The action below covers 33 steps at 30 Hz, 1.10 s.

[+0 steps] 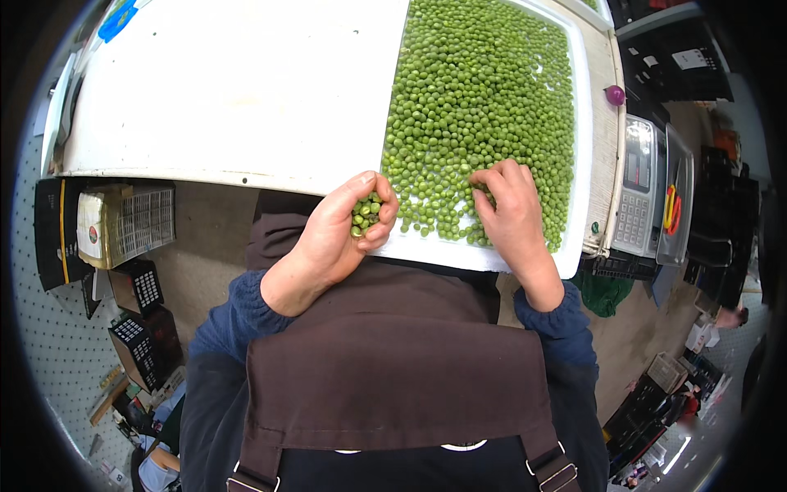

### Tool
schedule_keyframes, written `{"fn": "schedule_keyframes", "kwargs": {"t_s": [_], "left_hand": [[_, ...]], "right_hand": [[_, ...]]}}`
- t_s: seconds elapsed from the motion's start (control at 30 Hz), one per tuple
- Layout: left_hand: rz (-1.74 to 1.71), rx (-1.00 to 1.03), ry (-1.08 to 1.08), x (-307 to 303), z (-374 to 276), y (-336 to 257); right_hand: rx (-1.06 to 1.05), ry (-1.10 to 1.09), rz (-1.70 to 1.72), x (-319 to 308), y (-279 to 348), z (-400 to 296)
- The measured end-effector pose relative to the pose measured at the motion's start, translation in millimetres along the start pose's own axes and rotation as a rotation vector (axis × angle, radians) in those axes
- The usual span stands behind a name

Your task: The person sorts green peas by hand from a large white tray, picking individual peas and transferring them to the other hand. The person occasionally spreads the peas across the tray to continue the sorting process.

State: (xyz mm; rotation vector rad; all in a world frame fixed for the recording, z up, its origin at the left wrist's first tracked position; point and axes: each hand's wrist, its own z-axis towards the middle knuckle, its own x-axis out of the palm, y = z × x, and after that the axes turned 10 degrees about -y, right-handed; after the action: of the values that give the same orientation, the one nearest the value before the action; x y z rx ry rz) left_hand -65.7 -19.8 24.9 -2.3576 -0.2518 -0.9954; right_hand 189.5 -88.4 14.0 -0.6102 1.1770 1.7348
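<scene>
Many green peas [467,111] lie in a white foam tray [583,154] in front of me, thinner at its near end. My left hand [350,224] is cupped at the tray's near left corner, curled around a small heap of peas [366,213], some duller in colour. My right hand [513,203] is lowered onto the peas at the near right part of the tray, fingertips bent down among them. Whether a pea is pinched between those fingers cannot be made out.
Left of the tray stretches a white board surface [246,92]. A scale [636,184] stands at the table's right, beside a plastic bin holding scissors [671,209]. A purple ball-like object [615,95] sits at the table's right edge. Crates [138,286] stand on the left below.
</scene>
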Motion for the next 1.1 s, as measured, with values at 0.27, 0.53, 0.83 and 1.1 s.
{"fn": "schedule_keyframes", "kwargs": {"t_s": [0.27,0.53,0.83,1.1], "left_hand": [[0.06,-0.009,-0.02,6.2,-1.1,1.1],[0.106,-0.05,-0.067,12.3,-0.9,1.2],[0.144,-0.191,-0.028,20.1,2.9,11.4],[-0.025,-0.135,-0.016,1.9,-7.7,-5.2]], "right_hand": [[-0.056,0.014,-0.139,2.3,-2.5,5.6],[0.043,0.039,-0.115,4.3,3.9,6.5],[0.237,0.153,0.604,-21.5,69.1,24.5],[0.021,0.166,0.122,-3.7,27.7,1.4]]}}
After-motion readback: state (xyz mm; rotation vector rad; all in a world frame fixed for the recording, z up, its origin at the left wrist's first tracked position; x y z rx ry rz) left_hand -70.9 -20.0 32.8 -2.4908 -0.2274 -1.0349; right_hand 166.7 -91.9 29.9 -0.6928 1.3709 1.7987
